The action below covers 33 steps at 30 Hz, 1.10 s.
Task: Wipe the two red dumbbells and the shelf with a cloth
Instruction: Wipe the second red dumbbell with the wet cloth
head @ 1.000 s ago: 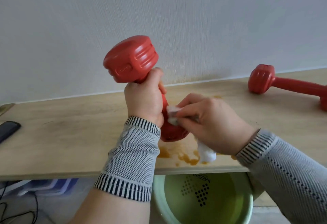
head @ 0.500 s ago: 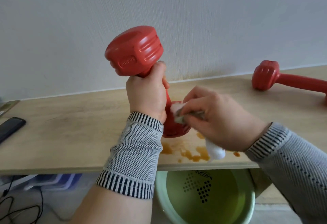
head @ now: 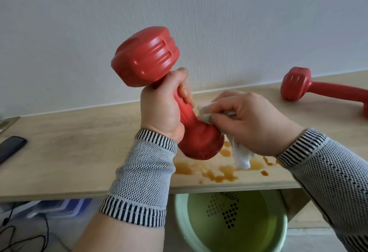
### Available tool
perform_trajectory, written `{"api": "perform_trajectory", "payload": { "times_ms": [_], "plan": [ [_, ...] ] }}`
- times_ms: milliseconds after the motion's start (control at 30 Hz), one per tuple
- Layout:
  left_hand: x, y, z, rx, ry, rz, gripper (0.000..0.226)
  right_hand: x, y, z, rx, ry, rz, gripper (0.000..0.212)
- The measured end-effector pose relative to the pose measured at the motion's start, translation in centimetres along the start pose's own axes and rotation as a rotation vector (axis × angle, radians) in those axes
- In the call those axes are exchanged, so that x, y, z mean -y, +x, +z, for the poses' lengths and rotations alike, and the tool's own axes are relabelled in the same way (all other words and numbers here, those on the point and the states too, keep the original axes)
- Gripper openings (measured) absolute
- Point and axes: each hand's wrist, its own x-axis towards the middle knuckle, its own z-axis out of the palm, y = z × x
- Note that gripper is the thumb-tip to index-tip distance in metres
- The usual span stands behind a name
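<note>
My left hand grips the handle of a red dumbbell and holds it tilted above the wooden shelf. Its lower head hangs just over the shelf's front part. My right hand pinches a white cloth and presses it against the handle near that lower head. A second red dumbbell lies on the shelf at the far right, partly cut off by the frame. Brown liquid stains spread on the shelf near its front edge, under the held dumbbell.
A green basin stands on the floor below the shelf's front edge. A black flat object lies at the shelf's left end. Cables and a bluish plastic box sit under the shelf at left. A white wall runs behind.
The held dumbbell has been lifted and tipped more to the right. My right hand with the cloth has slid along the handle toward the lower head.
</note>
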Motion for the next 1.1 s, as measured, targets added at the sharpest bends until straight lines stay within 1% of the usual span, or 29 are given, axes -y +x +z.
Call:
{"api": "perform_trajectory", "payload": {
  "times_ms": [100,167,267,367,400,433,533,600,667,700,767,833,900,933,1000,1033,1067,1100],
  "plan": [
    [0.0,0.1,-0.1,-0.064,-0.036,-0.009,0.045,1.1,-0.8,0.4,0.060,-0.065,-0.099,0.012],
    [-0.2,0.2,-0.2,-0.059,-0.089,-0.054,0.043,1.1,-0.8,0.3,0.038,-0.042,-0.090,0.012],
    [-0.4,0.1,-0.2,0.039,-0.129,-0.091,0.028,0.2,-0.1,-0.4,-0.031,-0.011,0.014,0.013],
    [-0.6,-0.3,-0.1,0.177,-0.195,-0.105,0.016,-1.1,0.0,-0.6,-0.085,-0.037,0.191,0.013],
    [-0.7,-0.3,-0.1,0.213,-0.223,-0.111,0.014,-1.5,0.0,-0.7,-0.113,0.032,0.272,0.014],
    [-0.8,-0.2,-0.2,0.229,-0.239,-0.118,0.013,-1.6,-0.1,-0.7,-0.135,0.152,0.350,0.015],
    [-1.1,-0.1,-0.4,0.205,-0.249,-0.127,0.018,-1.8,-0.3,-1.1,-0.114,0.489,0.543,0.020],
    [-1.2,-0.1,-0.2,0.158,-0.303,-0.126,0.021,-1.6,-0.5,-1.0,-0.035,0.641,0.656,0.026],
    [-1.4,-0.2,0.1,0.083,-0.341,-0.101,0.024,-1.2,-0.8,-0.4,0.102,0.797,0.742,0.033],
    [-1.6,-0.2,0.2,0.046,-0.346,-0.085,0.025,-1.0,-0.8,-0.2,0.155,0.849,0.745,0.035],
    [-1.7,0.1,0.2,-0.004,-0.312,-0.053,0.030,-1.0,-0.7,0.1,0.166,0.953,0.731,0.040],
    [-1.6,0.6,-0.3,-0.038,-0.197,-0.069,0.039,-0.9,-0.6,-0.1,0.100,1.083,0.740,0.034],
    [-1.4,1.2,-0.8,-0.058,-0.093,-0.164,0.047,-1.0,-0.7,-0.2,0.036,1.133,0.714,0.025],
    [-1.3,1.4,-1.0,-0.069,-0.066,-0.230,0.046,-0.9,-0.9,-0.3,0.014,1.132,0.695,0.021],
    [-1.1,1.6,-1.2,-0.090,-0.091,-0.361,0.033,-0.8,-1.0,-0.1,-0.028,1.117,0.665,0.015],
    [-1.0,1.6,-1.2,-0.112,-0.131,-0.403,0.024,-0.7,-1.0,-0.1,-0.048,1.105,0.660,0.012],
    [-0.8,1.6,-1.2,-0.145,-0.167,-0.422,0.021,-0.6,-1.0,-0.1,-0.073,1.089,0.651,0.010],
    [-0.7,1.6,-1.2,-0.182,-0.198,-0.422,0.025,-0.6,-0.9,-0.2,-0.113,1.051,0.631,0.008]
  ]
}}
